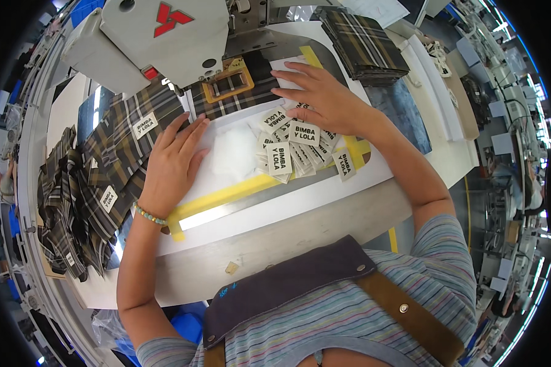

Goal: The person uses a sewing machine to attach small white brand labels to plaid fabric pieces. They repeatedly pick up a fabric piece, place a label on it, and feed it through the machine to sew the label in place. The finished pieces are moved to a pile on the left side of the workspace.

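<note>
My left hand (173, 160) lies with its fingers stretched out at the edge of dark plaid fabric (128, 107), just left of the sewing machine head (165, 37). Nothing shows in its grip. My right hand (326, 101) hovers with fingers spread over a heap of white printed labels (304, 133). Its fingertips reach toward the right edge of a plaid piece (229, 101) under the machine. On that piece sits a yellow rectangular frame (228, 84). One label (145, 125) lies on the fabric beside my left fingers.
Joined plaid pieces bearing labels hang in a bunch (73, 208) at the left. A folded plaid stack (367, 46) stands at the back right, near a white tray (431, 85). Yellow tape (226, 194) borders the white work plate. A small beige scrap (232, 267) lies near the front edge.
</note>
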A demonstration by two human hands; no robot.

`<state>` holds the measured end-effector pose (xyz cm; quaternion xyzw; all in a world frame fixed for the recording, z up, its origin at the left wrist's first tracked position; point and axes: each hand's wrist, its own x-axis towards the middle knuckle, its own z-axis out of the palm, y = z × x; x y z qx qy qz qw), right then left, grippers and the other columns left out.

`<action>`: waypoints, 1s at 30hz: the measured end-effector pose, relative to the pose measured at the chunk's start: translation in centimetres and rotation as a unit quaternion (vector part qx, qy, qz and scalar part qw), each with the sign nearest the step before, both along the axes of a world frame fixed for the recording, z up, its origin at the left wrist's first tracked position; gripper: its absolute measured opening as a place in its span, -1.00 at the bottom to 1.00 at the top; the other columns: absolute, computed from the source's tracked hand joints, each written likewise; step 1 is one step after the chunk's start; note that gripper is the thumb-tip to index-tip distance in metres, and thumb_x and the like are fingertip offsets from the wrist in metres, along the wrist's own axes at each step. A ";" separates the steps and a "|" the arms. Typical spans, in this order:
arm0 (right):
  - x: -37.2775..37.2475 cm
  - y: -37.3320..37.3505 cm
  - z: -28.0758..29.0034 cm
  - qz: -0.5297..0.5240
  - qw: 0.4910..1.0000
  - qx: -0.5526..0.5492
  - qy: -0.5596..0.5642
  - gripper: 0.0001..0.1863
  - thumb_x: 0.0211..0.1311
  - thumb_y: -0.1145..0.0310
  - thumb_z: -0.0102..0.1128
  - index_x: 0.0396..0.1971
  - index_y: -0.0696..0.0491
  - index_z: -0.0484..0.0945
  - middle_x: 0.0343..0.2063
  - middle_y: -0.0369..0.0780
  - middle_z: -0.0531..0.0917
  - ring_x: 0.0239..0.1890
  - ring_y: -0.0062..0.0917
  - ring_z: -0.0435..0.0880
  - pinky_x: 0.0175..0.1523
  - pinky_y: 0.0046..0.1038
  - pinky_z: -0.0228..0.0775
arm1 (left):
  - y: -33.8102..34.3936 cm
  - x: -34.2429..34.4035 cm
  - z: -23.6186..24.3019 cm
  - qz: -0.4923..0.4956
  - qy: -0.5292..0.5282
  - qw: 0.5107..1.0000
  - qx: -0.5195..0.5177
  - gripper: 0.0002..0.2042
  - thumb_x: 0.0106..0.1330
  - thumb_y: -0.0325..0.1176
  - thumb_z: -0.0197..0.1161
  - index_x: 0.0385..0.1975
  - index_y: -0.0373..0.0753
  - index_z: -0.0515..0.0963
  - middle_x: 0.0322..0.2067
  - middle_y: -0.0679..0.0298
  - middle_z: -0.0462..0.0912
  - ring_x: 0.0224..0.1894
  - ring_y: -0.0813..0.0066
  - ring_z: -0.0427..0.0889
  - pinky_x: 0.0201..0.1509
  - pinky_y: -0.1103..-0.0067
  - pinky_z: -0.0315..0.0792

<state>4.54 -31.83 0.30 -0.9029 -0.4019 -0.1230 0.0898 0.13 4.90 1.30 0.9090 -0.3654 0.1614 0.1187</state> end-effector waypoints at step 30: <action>-0.6 0.1 0.3 -0.009 0.995 0.033 0.098 -0.49 0.54 0.21 0.15 0.43 -0.13 0.58 0.62 -0.27 0.26 0.68 -0.21 0.06 0.71 -0.12 -0.06 | 0.8 0.1 -0.4 0.001 0.046 0.996 -0.076 -0.54 0.33 -0.50 0.41 0.26 -0.26 0.61 0.20 0.07 0.68 0.23 -0.03 0.65 0.28 0.24 0.56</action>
